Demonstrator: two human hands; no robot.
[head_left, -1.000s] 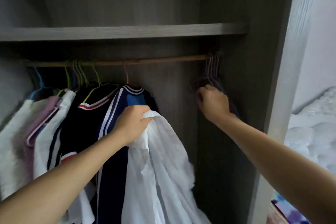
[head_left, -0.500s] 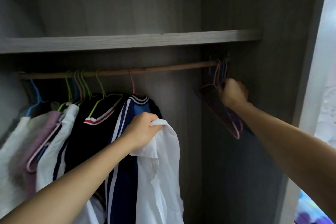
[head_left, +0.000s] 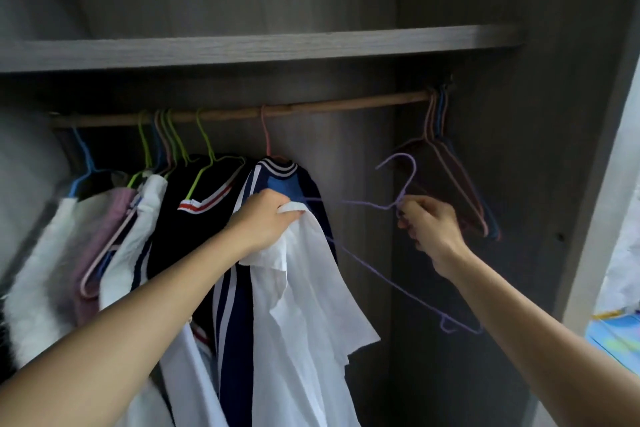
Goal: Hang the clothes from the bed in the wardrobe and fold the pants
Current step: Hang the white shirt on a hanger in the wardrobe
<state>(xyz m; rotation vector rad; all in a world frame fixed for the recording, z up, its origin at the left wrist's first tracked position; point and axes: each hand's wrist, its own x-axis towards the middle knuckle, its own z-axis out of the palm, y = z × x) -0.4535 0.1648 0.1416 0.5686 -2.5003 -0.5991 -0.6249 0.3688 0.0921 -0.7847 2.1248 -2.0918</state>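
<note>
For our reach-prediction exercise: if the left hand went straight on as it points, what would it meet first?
Most likely the navy jersey hanging just beyond the left hand, though depth is unclear.

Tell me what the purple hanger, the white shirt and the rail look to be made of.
Purple hanger: thin wire, probably metal with a matte plastic coating, judging by its slim bent line. White shirt: light woven cloth, perhaps cotton; it creases and drapes softly. Rail: brown wood, seemingly; unevenly toned, matte, slightly bowed.
</note>
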